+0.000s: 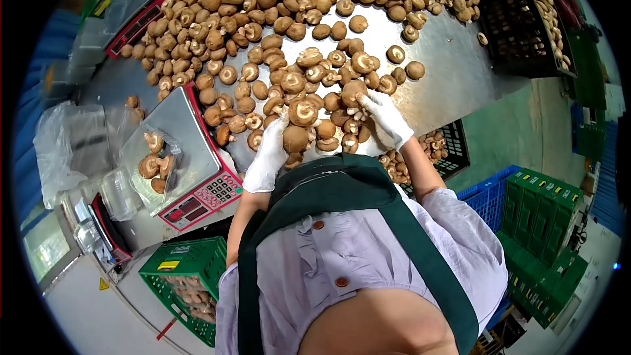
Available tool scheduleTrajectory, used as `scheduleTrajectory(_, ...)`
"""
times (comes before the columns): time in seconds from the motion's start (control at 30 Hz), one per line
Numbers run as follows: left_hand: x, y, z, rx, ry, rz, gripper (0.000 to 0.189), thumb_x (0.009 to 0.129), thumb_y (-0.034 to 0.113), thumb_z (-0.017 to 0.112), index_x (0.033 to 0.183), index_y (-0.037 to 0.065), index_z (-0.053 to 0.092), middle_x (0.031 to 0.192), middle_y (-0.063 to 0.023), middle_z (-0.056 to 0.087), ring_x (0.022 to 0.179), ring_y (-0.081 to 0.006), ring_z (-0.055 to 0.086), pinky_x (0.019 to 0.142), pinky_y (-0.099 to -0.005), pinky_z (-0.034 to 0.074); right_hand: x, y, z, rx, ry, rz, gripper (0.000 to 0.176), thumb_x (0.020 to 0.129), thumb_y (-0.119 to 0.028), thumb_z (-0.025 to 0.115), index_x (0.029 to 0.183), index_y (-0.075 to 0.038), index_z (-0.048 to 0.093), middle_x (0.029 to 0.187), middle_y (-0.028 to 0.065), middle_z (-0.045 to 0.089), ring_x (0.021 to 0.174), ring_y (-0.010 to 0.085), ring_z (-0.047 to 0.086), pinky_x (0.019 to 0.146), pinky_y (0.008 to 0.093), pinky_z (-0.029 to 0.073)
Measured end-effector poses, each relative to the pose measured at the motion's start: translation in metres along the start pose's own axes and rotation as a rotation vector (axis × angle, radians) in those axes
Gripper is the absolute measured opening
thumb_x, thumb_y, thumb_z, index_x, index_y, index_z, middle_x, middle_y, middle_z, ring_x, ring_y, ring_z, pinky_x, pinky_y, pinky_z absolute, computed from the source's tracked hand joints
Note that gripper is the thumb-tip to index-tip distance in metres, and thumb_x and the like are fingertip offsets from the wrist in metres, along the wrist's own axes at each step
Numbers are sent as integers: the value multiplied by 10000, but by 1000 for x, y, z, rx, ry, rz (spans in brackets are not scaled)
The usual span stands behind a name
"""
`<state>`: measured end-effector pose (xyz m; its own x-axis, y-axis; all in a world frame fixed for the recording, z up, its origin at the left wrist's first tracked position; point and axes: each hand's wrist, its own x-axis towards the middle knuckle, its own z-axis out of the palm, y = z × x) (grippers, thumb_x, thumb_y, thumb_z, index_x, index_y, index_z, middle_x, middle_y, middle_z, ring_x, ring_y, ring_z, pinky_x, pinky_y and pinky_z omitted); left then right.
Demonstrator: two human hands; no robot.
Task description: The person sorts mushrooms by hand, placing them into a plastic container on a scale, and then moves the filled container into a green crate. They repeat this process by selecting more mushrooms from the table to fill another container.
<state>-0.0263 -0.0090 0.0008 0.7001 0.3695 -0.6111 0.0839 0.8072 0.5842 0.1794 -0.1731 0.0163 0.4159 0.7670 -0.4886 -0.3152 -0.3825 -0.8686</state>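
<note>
**Mushrooms handled at the pile's near edge**

A mushroom (353,90) is pinched by the right hand (386,117), with its cap turned far and its stem near. A second mushroom (296,139) is cupped by the left hand (268,152) (grip hidden), right of the scale (172,133).

Two gloved hands (384,115), one mushroom heap (263,0).

White gloves on hands (328,135); lilac buttoned shirt, dark green apron straps.
</note>
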Motion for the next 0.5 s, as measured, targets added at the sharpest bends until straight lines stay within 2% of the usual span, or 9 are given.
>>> scheduleTrajectory(0.03,2,-2,-1,-16,-4,-16,384,931,327,475,1114,-6,534,1020,-121,617,865,-219,643,700,-350,550,7,10,1,-306,107,-158,371,893,-253,547,1151,14,542,922,122,657,781,197,622,724,292,482)
scheduleTrajectory(0.07,3,-5,-4,-31,-8,-32,386,931,331,474,1117,-2,533,1029,-119,613,866,-219,642,705,-348,549,9,10,4,-307,102,-159,371,893,-253,547,1151,14,542,922,122,657,781,197,622,724,292,482)
scheduleTrajectory(0.13,5,-5,-6,-28,-5,-21,402,930,344,474,1135,2,526,1050,-116,606,862,-221,644,703,-351,551,11,6,12,-670,258,-308,463,844,-287,596,1205,-10,512,939,166,649,839,295,626,774,346,482)
scheduleTrajectory(0.17,4,-4,-6,-25,-27,-29,413,925,345,486,1149,-1,520,1063,-112,604,877,-213,639,719,-342,545,9,0,14,-683,250,-236,507,807,-289,634,1222,-28,503,946,211,629,884,335,617,781,374,485)
scheduleTrajectory(0.23,3,-2,-2,-23,-46,-35,424,921,345,499,1162,-4,514,1076,-108,602,892,-205,634,735,-333,538,9,2,19,-664,262,-272,515,803,-281,639,1230,-32,497,944,211,631,888,331,619,781,380,486)
scheduleTrajectory(0.3,4,-4,2,87,-133,117,486,913,345,522,1234,-16,471,1159,-109,570,1016,-188,584,854,-306,481,11,6,23,-671,308,-371,529,795,-245,646,1256,-49,477,914,209,636,880,328,626,779,383,491)
scheduleTrajectory(0.4,-1,-2,9,153,-200,268,543,909,349,521,1284,-27,406,1172,-137,557,1042,-213,575,854,-317,494,9,1,26,-679,270,-364,497,804,-225,636,1248,-60,488,926,214,636,881,332,628,793,374,492)
scheduleTrajectory(0.43,0,-4,9,170,-219,325,584,878,301,585,1311,-31,374,1251,-143,496,1135,-218,514,926,-320,447,10,4,26,-704,273,-350,424,828,-161,621,1222,-54,508,1028,161,644,941,242,639,815,322,490)
scheduleTrajectory(0.5,-1,-4,13,196,-253,385,601,867,264,606,1323,-32,352,1282,-149,465,1170,-226,481,955,-327,422,4,-5,30,-641,233,-375,420,825,-180,616,1213,-54,515,1011,186,640,934,274,637,812,333,492)
